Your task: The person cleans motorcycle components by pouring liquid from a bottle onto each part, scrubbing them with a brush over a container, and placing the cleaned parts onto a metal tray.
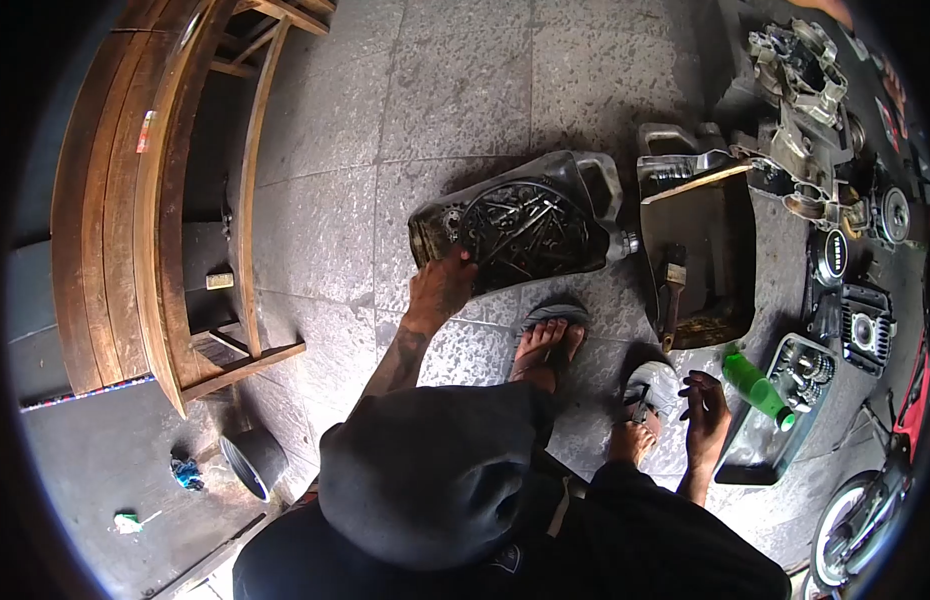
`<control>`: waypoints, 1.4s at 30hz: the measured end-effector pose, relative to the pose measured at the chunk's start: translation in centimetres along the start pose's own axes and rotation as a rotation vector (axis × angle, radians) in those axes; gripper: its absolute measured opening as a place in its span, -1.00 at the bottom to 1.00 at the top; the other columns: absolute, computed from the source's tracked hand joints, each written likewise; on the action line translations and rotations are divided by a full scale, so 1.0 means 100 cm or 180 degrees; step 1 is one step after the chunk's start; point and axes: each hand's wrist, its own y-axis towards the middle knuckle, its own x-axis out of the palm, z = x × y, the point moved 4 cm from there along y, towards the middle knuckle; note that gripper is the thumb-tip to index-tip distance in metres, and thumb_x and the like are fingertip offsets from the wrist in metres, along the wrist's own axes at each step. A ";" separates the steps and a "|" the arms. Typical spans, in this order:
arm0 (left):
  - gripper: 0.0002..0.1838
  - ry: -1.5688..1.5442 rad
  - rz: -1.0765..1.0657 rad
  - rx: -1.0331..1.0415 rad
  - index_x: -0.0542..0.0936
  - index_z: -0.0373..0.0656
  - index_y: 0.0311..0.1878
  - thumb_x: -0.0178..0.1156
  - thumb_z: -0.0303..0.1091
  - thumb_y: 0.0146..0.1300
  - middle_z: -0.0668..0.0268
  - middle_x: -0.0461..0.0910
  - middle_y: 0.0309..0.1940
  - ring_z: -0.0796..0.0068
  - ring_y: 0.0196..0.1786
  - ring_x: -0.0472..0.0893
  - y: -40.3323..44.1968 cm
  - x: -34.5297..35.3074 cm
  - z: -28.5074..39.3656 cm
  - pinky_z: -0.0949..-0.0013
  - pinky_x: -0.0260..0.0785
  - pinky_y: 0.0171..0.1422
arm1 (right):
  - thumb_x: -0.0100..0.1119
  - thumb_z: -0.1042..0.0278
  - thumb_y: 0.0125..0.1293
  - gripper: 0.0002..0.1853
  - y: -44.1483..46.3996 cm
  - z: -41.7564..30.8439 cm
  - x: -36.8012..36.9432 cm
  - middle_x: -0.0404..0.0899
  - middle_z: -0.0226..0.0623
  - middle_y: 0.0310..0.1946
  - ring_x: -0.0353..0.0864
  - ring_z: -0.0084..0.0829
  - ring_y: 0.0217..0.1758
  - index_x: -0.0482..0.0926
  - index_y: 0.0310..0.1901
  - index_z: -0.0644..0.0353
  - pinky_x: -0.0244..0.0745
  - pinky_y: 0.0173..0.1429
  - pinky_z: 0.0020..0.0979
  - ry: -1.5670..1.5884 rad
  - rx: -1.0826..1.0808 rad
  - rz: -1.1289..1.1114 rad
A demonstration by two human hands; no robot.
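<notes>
My left hand [443, 288] is at the near left rim of a cut-open jerrycan [597, 180] lying on its side. Its fingers are curled inward at the rim; what they hold, if anything, is hidden. Inside the can is a heap of bolts and small metal parts [530, 225], with a toothed gear [451, 222] at the left end. My right hand [705, 410] is raised above the floor near my right foot, fingers bent but apart, with dark fingertips. Nothing shows clearly in it. Close to its right is a green plastic bottle [753, 385].
A second cut-open container [720, 240] holds a paintbrush [673, 285]. The bottle leans on a metal tray [745, 465] with gears [807, 375]. Engine casings [805, 150], a YAMAHA cover [832, 255] and a motorcycle wheel [847, 530] are at right. A wooden bench [115, 230] and black bucket [253, 465] stand left.
</notes>
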 end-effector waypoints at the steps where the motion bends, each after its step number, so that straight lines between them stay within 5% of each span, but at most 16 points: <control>1: -0.57 0.0012 -0.0274 -0.0171 0.43 0.01 0.08 0.21 -0.06 0.20 0.02 0.65 -0.23 -0.08 -0.06 0.62 0.002 0.005 0.002 -0.02 0.42 -0.01 | 0.09 0.45 0.34 -0.80 0.000 0.000 0.000 0.64 -0.26 -0.19 0.62 -0.55 -0.30 0.56 -0.06 0.32 0.45 -0.47 -0.59 0.0001 0.0026 0.0018; 3: -0.41 -0.0085 -0.0726 -0.0154 0.34 -0.04 0.15 0.25 0.05 0.16 -0.03 0.62 -0.16 -0.09 0.01 0.59 0.007 0.015 0.004 0.01 0.38 0.07 | 0.08 0.42 0.35 -0.78 0.000 0.003 -0.001 0.64 -0.25 -0.21 0.63 -0.54 -0.28 0.55 -0.04 0.30 0.46 -0.45 -0.58 -0.0003 0.0089 0.0035; 7: -0.43 -0.0263 -0.0691 -0.0045 0.34 -0.04 0.13 0.26 -0.01 0.13 -0.04 0.63 -0.19 -0.10 -0.01 0.60 0.016 0.030 -0.014 0.05 0.39 0.06 | 0.07 0.42 0.35 -0.78 0.001 0.005 0.000 0.65 -0.24 -0.21 0.63 -0.53 -0.27 0.55 -0.02 0.30 0.46 -0.44 -0.57 -0.0006 0.0200 0.0040; 16: -0.50 -0.1031 -0.0130 -0.0328 0.38 -0.03 0.14 0.17 -0.17 0.11 0.12 0.65 -0.44 0.04 -0.29 0.65 -0.003 -0.014 -0.017 0.10 0.43 -0.14 | 0.07 0.45 0.34 -0.78 0.005 0.000 0.002 0.66 -0.24 -0.21 0.63 -0.52 -0.28 0.55 -0.02 0.30 0.47 -0.41 -0.56 -0.0032 0.0158 0.0033; 22: -0.41 -0.0347 0.0431 -0.0621 0.33 -0.07 0.21 0.18 -0.14 0.09 0.04 0.68 -0.26 -0.06 -0.12 0.64 -0.013 -0.031 -0.025 0.08 0.45 -0.02 | 0.07 0.47 0.33 -0.78 0.004 -0.003 0.002 0.66 -0.21 -0.21 0.63 -0.52 -0.29 0.55 -0.03 0.30 0.49 -0.41 -0.54 -0.0038 0.0151 0.0052; 25: -0.36 -0.0562 0.0548 -0.0493 0.27 -0.17 0.27 0.18 -0.24 0.10 0.09 0.67 -0.36 0.06 -0.25 0.68 -0.015 -0.025 -0.031 0.13 0.52 -0.19 | 0.08 0.46 0.33 -0.79 0.003 -0.007 0.002 0.66 -0.23 -0.21 0.64 -0.52 -0.29 0.56 -0.04 0.31 0.50 -0.40 -0.53 -0.0084 0.0090 0.0029; 27: -0.31 -0.2133 0.0212 -0.0755 0.21 -0.29 0.31 0.17 -0.39 0.07 0.12 0.61 -0.33 0.28 -0.40 0.67 -0.019 -0.019 -0.030 0.30 0.52 -0.41 | 0.08 0.45 0.34 -0.79 0.003 -0.004 0.001 0.66 -0.23 -0.20 0.64 -0.52 -0.28 0.55 -0.04 0.31 0.50 -0.40 -0.54 -0.0051 0.0082 0.0043; 28: -0.31 -0.2130 0.0226 -0.0755 0.21 -0.29 0.31 0.17 -0.39 0.07 0.12 0.61 -0.33 0.28 -0.40 0.67 -0.020 -0.015 -0.030 0.30 0.52 -0.41 | 0.07 0.44 0.34 -0.79 0.003 -0.003 0.001 0.66 -0.24 -0.20 0.64 -0.52 -0.28 0.55 -0.04 0.31 0.50 -0.40 -0.54 -0.0009 0.0078 0.0056; 30: -0.27 -0.2612 0.1038 -0.0361 0.16 -0.36 0.33 0.18 -0.49 0.05 0.13 0.50 -0.21 0.46 -0.49 0.60 -0.020 -0.016 -0.028 0.46 0.46 -0.55 | 0.07 0.44 0.35 -0.79 0.003 0.000 0.002 0.66 -0.24 -0.20 0.64 -0.52 -0.27 0.55 -0.04 0.31 0.49 -0.40 -0.54 0.0023 0.0093 0.0038; 32: -0.26 -0.2827 0.0864 -0.0197 0.17 -0.32 0.34 0.18 -0.54 0.03 0.13 0.43 -0.11 0.44 -0.48 0.58 -0.015 -0.019 -0.028 0.44 0.46 -0.51 | 0.07 0.43 0.36 -0.79 0.003 0.000 0.002 0.65 -0.25 -0.20 0.65 -0.51 -0.27 0.55 -0.04 0.31 0.49 -0.40 -0.55 0.0046 0.0104 0.0029; 38: -0.37 -0.3561 0.0862 0.0292 0.29 -0.11 0.22 0.15 -0.63 0.02 0.31 0.43 -0.24 0.60 -0.45 0.48 -0.013 -0.037 -0.004 0.59 0.32 -0.50 | 0.07 0.42 0.36 -0.78 0.002 0.002 0.002 0.65 -0.23 -0.19 0.65 -0.51 -0.25 0.55 -0.03 0.31 0.49 -0.38 -0.55 0.0180 0.0026 -0.0018; 42: -0.51 -0.3636 0.0798 0.0226 0.31 -0.03 0.17 0.27 -0.43 0.22 0.43 0.45 -0.35 0.73 -0.53 0.37 -0.020 -0.048 0.020 0.62 0.14 -0.55 | 0.08 0.47 0.36 -0.79 0.001 0.004 0.002 0.65 -0.19 -0.18 0.65 -0.48 -0.22 0.54 -0.02 0.31 0.51 -0.32 -0.52 0.0287 0.0154 -0.0037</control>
